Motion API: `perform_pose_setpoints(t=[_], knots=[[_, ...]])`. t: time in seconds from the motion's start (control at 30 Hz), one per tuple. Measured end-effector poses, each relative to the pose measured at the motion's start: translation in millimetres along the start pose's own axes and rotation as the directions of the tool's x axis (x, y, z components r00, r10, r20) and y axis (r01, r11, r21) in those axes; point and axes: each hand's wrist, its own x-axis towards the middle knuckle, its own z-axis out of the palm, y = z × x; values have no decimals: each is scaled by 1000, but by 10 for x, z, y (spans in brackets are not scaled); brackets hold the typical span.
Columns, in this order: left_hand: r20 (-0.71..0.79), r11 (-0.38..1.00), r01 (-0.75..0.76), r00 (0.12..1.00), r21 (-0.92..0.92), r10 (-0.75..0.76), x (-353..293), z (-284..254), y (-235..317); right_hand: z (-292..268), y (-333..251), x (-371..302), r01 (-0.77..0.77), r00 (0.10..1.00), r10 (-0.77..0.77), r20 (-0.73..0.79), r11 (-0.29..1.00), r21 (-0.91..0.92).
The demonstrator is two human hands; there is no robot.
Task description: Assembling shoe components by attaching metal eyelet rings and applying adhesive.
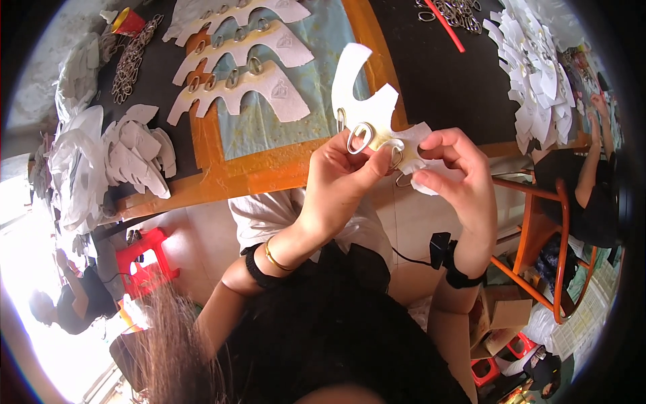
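Above the table's near edge, my left hand (336,185) grips a white cut-out piece (377,108) with curved arms, its thumb pressed against the piece near a ring. Several oval metal rings (361,137) are on this piece, and a yellowish patch shows around them. On its right end, the thumb and fingers of my right hand (464,172) are bent round the edge, partly hiding it. Ahead on the board lie similar white pieces (286,91) in rows, each bearing several metal rings.
A blue-topped board with an orange border (235,182) lies before me. To its left are a heap of white pieces (138,151), a pile of rings (131,71) and a red-and-yellow container (128,23). A red stick (445,25) and another white stack (535,81) are at right.
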Motion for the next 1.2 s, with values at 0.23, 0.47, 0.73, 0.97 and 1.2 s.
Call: perform_pose_setpoints(t=[0.23,0.47,0.73,0.97,1.2], knots=[[-55,998,-60,997,28,61,-22,45,-52,327,-170,-157,290,771,-557,-307,738,-610],[-85,991,-117,989,70,123,-48,94,-43,504,-42,-122,225,801,-521,-295,720,-657],[-67,984,-53,996,168,65,-66,49,7,470,15,-29,261,844,-457,-281,807,-529],[13,990,74,997,118,-76,-1,-63,27,351,58,-12,105,952,-115,-283,993,-51],[-48,991,-16,999,135,23,-17,11,42,392,-28,-46,199,912,-318,-258,896,-398]])
